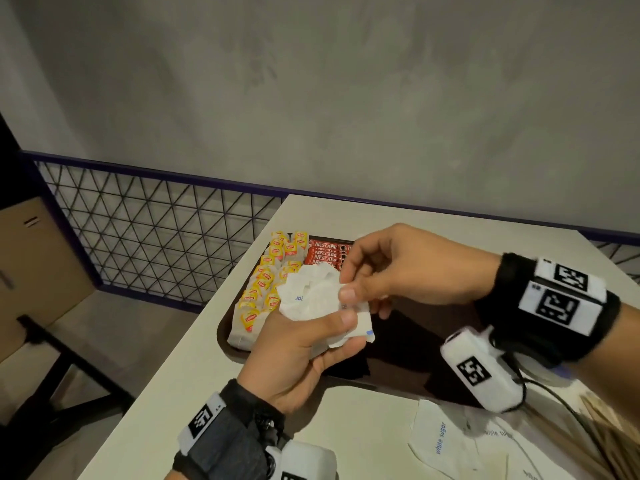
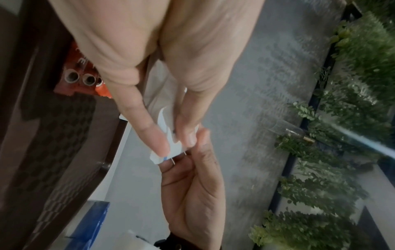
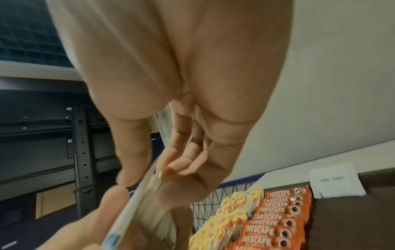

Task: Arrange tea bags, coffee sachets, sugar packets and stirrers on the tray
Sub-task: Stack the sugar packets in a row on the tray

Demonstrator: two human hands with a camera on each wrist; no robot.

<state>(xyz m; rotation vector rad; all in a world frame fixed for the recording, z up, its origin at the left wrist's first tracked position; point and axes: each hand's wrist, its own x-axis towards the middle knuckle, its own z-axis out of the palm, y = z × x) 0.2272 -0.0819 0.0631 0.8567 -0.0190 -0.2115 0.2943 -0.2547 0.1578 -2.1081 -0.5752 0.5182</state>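
Observation:
My left hand (image 1: 351,332) grips a crumpled bunch of white sugar packets (image 1: 311,299) above the dark brown tray (image 1: 398,358). My right hand (image 1: 346,284) pinches the right edge of the bunch between thumb and forefinger. In the left wrist view both hands meet on the sugar packets (image 2: 171,142). On the tray's left stand yellow-tagged tea bags (image 1: 266,285); behind them lie red Nescafe sachets (image 1: 325,252). The right wrist view shows the tea bags (image 3: 230,213) and the Nescafe sachets (image 3: 275,218) in rows. Wooden stirrers (image 1: 602,420) lie on the table at the front right.
Loose white sugar packets (image 1: 436,438) lie on the pale table (image 1: 207,358) in front of the tray. One more sugar packet (image 3: 335,182) lies at the tray's far edge. A wire-mesh railing (image 1: 138,230) runs behind the table's left edge, with a cardboard box (image 1: 31,265) beyond.

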